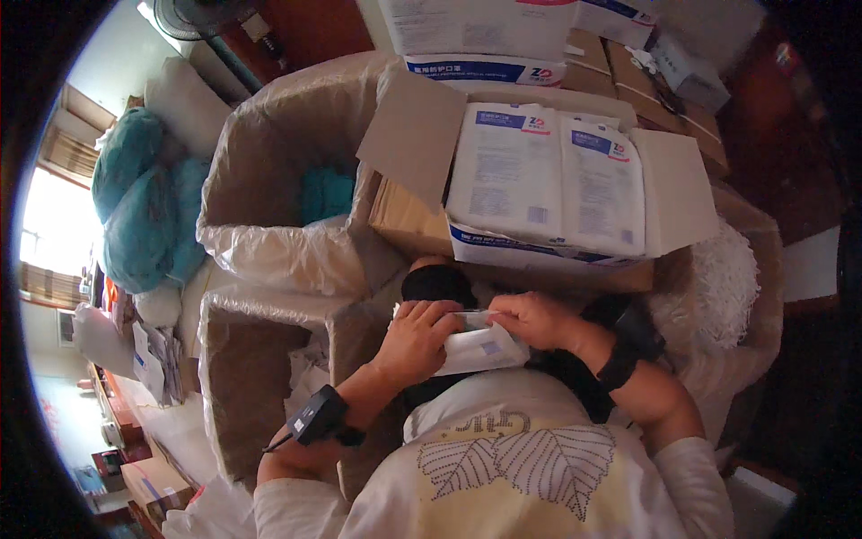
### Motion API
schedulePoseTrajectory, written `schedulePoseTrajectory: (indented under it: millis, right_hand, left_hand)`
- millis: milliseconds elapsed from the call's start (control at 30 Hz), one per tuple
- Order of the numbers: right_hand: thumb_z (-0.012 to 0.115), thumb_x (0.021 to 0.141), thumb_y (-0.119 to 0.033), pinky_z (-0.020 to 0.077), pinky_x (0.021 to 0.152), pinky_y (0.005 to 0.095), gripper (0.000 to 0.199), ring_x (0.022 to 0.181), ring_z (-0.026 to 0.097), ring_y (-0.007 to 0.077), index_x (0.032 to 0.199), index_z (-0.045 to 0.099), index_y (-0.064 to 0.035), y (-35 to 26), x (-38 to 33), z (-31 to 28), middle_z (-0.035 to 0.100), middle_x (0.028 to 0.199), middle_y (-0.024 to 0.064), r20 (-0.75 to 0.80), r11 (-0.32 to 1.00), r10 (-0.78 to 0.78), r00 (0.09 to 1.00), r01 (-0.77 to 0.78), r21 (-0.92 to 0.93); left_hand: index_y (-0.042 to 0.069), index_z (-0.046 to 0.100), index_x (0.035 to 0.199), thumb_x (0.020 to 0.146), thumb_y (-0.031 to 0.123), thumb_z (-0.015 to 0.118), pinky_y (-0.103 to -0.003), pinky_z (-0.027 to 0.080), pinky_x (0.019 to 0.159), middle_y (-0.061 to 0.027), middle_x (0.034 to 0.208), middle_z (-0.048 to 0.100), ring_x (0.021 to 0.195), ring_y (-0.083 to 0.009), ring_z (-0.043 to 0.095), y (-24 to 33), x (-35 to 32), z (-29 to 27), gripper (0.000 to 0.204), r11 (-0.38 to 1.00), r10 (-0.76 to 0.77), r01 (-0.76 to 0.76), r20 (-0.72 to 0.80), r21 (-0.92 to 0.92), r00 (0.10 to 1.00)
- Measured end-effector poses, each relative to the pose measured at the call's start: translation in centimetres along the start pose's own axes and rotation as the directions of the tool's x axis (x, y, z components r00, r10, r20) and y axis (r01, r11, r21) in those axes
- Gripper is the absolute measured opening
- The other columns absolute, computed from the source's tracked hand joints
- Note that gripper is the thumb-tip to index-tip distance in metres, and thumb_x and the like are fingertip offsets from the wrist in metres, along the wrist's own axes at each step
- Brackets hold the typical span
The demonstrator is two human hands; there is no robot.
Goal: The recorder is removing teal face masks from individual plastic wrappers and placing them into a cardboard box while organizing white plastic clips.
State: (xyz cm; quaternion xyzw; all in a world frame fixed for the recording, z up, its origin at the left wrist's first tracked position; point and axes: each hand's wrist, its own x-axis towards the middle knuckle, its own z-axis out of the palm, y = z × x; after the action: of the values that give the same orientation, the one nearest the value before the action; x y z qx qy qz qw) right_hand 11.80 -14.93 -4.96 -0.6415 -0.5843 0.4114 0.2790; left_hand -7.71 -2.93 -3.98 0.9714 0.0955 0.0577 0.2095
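In front of my body a white plastic packet [480, 352] rests at my lap, its upper edge stretched between both hands. My left hand [415, 343] is closed on the packet's left end, fingers curled over the edge. At the upper right edge, my right hand [537, 320] pinches the plastic with its fingers together. The packet's mouth looks partly parted; its contents cannot be made out. Just beyond my hands stands an open cardboard box [548, 251] with white-and-blue printed packets [512, 171] lying side by side in it.
Plastic-lined cartons stand to the left, a far one [278, 242] with teal material inside and a nearer one [260, 314]. Teal bundles [139, 207] lie farther left. A carton of white strands [725, 283] is at right. More printed boxes [480, 36] are stacked behind.
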Motion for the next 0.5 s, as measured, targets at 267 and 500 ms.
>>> schedulePoseTrajectory:
  millis: [267,500]
  right_hand:
    - [0.049,0.077,-0.02,0.0464,0.066,0.0415,0.014,0.083,0.056,0.0285,0.087,0.052,-0.011,1.2,-0.6,1.4,0.057,0.081,0.0098,-0.162,0.883,-0.277,0.947,0.185,-0.431]
    - [0.05,0.075,-0.016,0.0474,0.065,0.0382,0.01,0.08,0.057,0.0259,0.081,0.054,-0.0089,0.4,1.1,-0.3,0.057,0.081,0.0085,0.293,0.79,-0.245,0.924,0.365,-0.492]
  left_hand:
    - [0.008,0.053,0.101,0.066,0.007,0.055,-0.037,0.038,0.077,-0.008,0.092,0.057,0.088,-0.0239,0.054,0.6,0.9,1.4,0.036,0.992,-0.112,0.114,0.029,-0.052,0.993]
    - [0.01,0.055,0.097,0.065,0.007,0.054,-0.038,0.037,0.078,-0.0087,0.089,0.056,0.088,-0.0252,0.052,0.6,0.9,2.1,0.032,0.993,-0.076,0.087,0.124,-0.085,0.989]
